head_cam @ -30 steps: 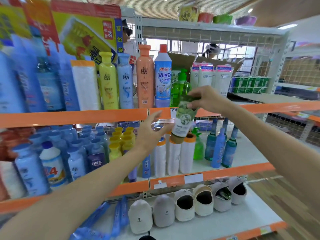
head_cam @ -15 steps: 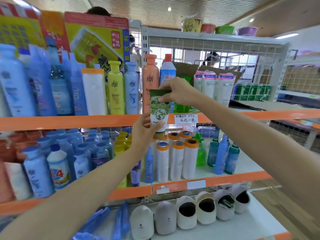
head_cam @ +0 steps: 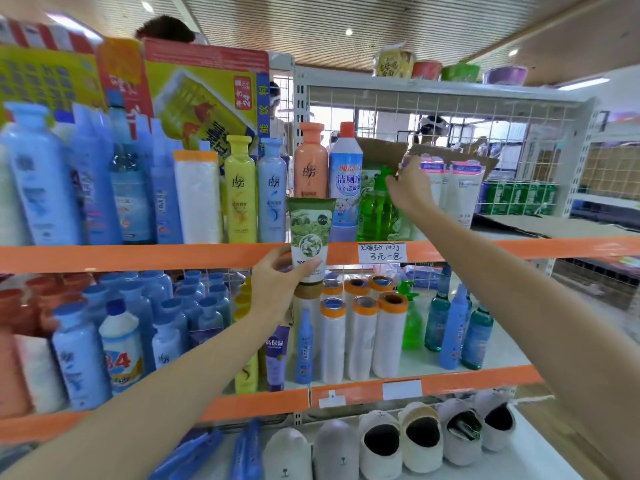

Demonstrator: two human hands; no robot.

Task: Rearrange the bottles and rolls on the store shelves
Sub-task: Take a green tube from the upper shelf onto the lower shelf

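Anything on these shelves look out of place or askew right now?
Yes. One lone orange-capped roll stands among the shampoo bottles on the upper shelf, while the other rolls are grouped a shelf below. The green tube is off the shelf, cap down in the left hand.

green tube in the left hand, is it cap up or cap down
Cap down. The green tube stands upright with its flat crimped end on top, while the left hand grips its lower part, near the cap.
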